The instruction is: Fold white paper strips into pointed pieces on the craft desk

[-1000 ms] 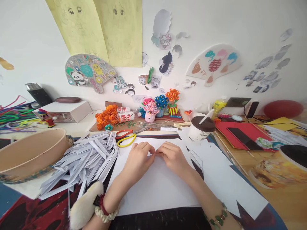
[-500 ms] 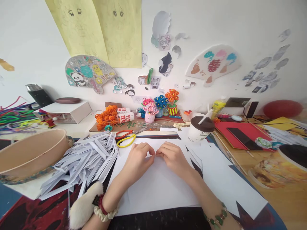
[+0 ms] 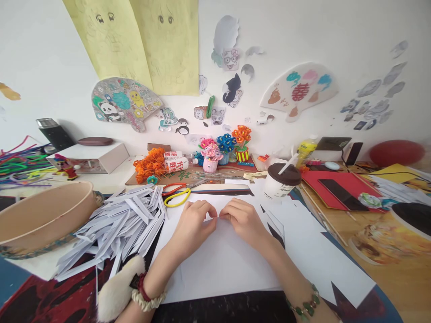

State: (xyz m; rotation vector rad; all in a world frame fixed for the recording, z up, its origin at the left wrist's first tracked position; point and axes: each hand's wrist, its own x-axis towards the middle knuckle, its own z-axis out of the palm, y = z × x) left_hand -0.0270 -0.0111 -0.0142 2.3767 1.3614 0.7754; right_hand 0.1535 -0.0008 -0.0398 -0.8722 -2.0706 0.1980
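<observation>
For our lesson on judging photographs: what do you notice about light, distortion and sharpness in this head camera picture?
Head view: soft, even daylight, faint shadows; wide-lens bending curves the round tan wooden tray and table edges; the left hand and right hand on the white paper sheet are sharp; corners slightly soft.

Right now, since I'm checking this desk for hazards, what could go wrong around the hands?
1. The cup with its straw stands just beyond the right hand; a wide elbow move might tip it onto the white sheet.
2. The scissors lie close past the left hand, so a blind reach could catch the blades.
3. The loose pile of strips sits beside the left forearm and could slide off.
</observation>
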